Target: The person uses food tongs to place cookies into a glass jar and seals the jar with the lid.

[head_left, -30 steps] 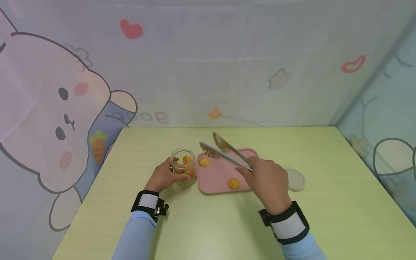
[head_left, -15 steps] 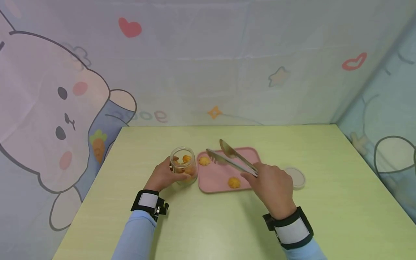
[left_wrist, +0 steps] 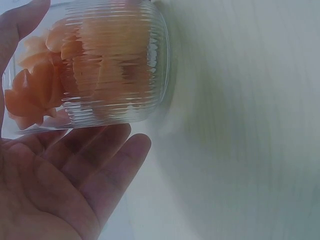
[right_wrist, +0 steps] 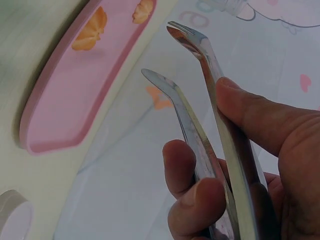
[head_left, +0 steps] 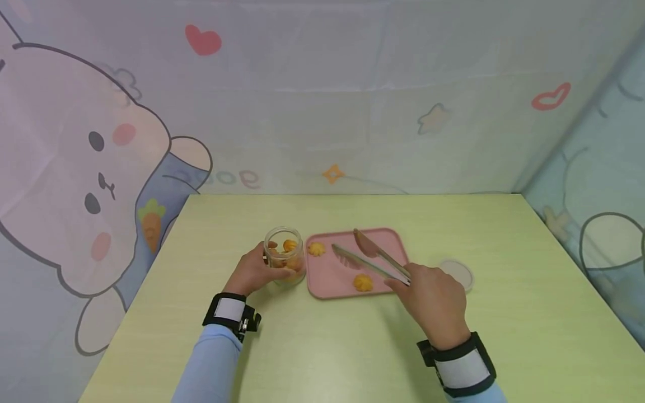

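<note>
My left hand (head_left: pixel 256 272) holds a clear glass jar (head_left: pixel 285 257) by its side, thumb in front and fingers behind. Through the ribbed glass in the left wrist view, several orange-yellow flower-shaped pieces (left_wrist: pixel 37 85) show inside the jar. My right hand (head_left: pixel 431 296) grips metal tongs (right_wrist: pixel 210 120), their two arms apart and nothing between the tips. In the head view the tongs overlap a pink tray (head_left: pixel 327 285). Two yellow flower-shaped pieces lie on that tray, a far-left piece (head_left: pixel 316 249) and a front piece (head_left: pixel 363 282).
A round pale lid (head_left: pixel 457 274) lies on the light table right of the tray, partly behind my right hand. A printed cloth backdrop (head_left: pixel 322 101) rises along the table's back edge and at the sides.
My right hand and the tongs have moved right and toward me, from near the jar to over the tray. My left hand keeps its hold on the jar in the same place.
</note>
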A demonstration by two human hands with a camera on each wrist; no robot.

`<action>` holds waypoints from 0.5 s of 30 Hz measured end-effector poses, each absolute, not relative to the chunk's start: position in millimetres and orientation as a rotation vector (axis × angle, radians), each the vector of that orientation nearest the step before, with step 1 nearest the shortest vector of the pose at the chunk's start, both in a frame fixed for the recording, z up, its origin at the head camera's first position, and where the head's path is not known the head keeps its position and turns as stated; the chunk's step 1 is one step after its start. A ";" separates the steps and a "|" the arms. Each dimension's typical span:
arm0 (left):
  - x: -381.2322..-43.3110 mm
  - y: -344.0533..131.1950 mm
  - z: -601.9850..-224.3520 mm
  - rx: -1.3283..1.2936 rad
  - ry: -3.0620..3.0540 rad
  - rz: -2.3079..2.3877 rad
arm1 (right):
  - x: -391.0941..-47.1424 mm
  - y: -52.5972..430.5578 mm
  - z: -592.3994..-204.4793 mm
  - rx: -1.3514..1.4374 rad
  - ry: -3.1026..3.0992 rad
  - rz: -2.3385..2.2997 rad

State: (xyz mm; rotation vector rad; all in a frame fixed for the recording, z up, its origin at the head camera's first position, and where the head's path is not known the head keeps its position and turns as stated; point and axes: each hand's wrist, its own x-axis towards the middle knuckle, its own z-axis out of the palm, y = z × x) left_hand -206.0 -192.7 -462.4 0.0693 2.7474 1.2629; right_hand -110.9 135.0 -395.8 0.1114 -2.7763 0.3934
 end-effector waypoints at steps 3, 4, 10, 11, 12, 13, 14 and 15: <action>-206.6 -192.8 -461.8 0.070 2.747 1.265 | -109.5 138.0 -397.4 0.102 -2.793 0.391; -206.7 -192.9 -461.7 0.070 2.748 1.264 | -109.2 138.7 -398.0 0.102 -2.797 0.388; -207.6 -193.2 -462.3 0.069 2.758 1.247 | -107.1 142.7 -401.5 0.068 -2.829 0.381; -207.7 -193.3 -462.5 0.067 2.757 1.248 | -106.6 143.4 -402.2 0.063 -2.832 0.378; -207.7 -193.3 -462.8 0.066 2.756 1.249 | -106.1 143.9 -402.8 0.059 -2.835 0.375; -207.7 -193.4 -463.1 0.065 2.754 1.251 | -105.6 144.5 -403.5 0.058 -2.836 0.371; -207.7 -193.4 -463.4 0.063 2.751 1.255 | -105.0 144.9 -404.1 0.058 -2.839 0.365; -207.6 -193.4 -463.8 0.063 2.750 1.256 | -104.5 145.3 -404.6 0.057 -2.837 0.362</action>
